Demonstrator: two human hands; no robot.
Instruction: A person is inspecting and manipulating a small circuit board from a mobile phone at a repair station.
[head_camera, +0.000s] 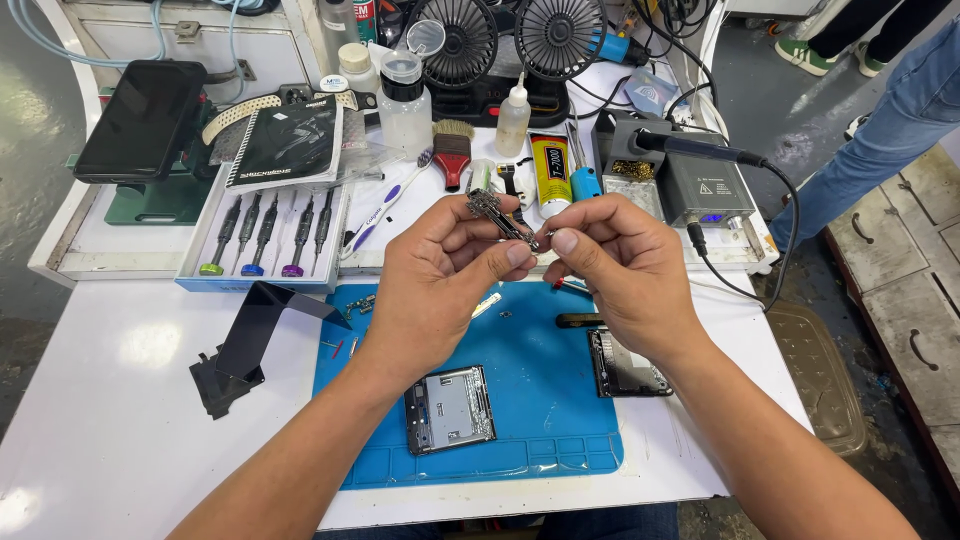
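Circuit board strip (497, 215), a small, narrow, dark piece studded with metal parts, is held raised above the blue work mat (560, 400), pinched between both hands at chest height. It is judged to be lifted this way so that it can be viewed closely and kept off the loose parts below.

The grip of the left hand (440, 275) is narrow, thumb and forefinger closed on the strip's lower end, with the upper end projecting up and away. The grip of the right hand (615, 265) is likewise narrow, its thumb tip meeting the same lower end from the opposite side; whether a fine tool is also held there cannot be told.

Directly beneath the grip, two opened device frames (450, 408) (625, 365) lie flat on the mat, well apart from the strip. Beyond the grip, a glue tube (549, 172), a red-handled brush (453, 152) and a soldering station (690, 180) stand along the far tabletop (110, 420). To the left of the grip, a screwdriver set (265, 235) rests in its open tray, within easy reach.
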